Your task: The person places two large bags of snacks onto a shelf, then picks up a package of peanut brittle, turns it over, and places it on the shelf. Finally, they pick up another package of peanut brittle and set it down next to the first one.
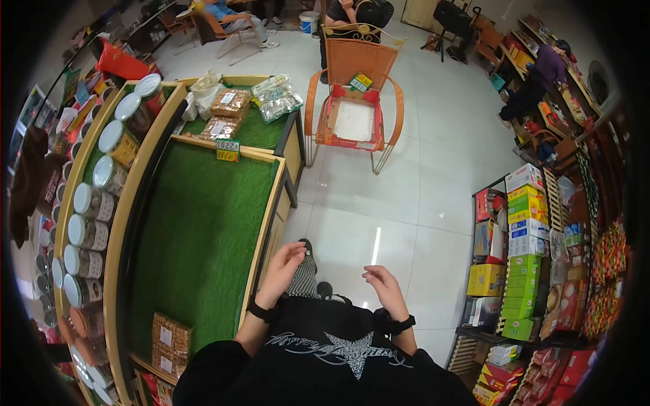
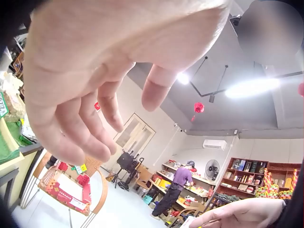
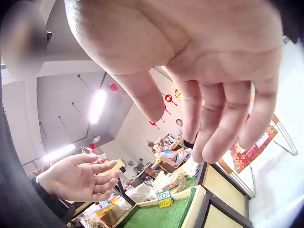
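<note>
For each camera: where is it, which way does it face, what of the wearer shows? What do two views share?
Head: on the head, facing forward and down at left hand, right hand, shirt, display and chair.
Left wrist: on that wrist, facing past the left hand at shelves and ceiling; right hand lower right.
Right wrist: on that wrist, facing past the right hand at the display; left hand lower left.
Head and left wrist both show the person in purple.

"220" on price card (image 3: 164, 198), "CERASUS" on carton (image 2: 68, 195)
</note>
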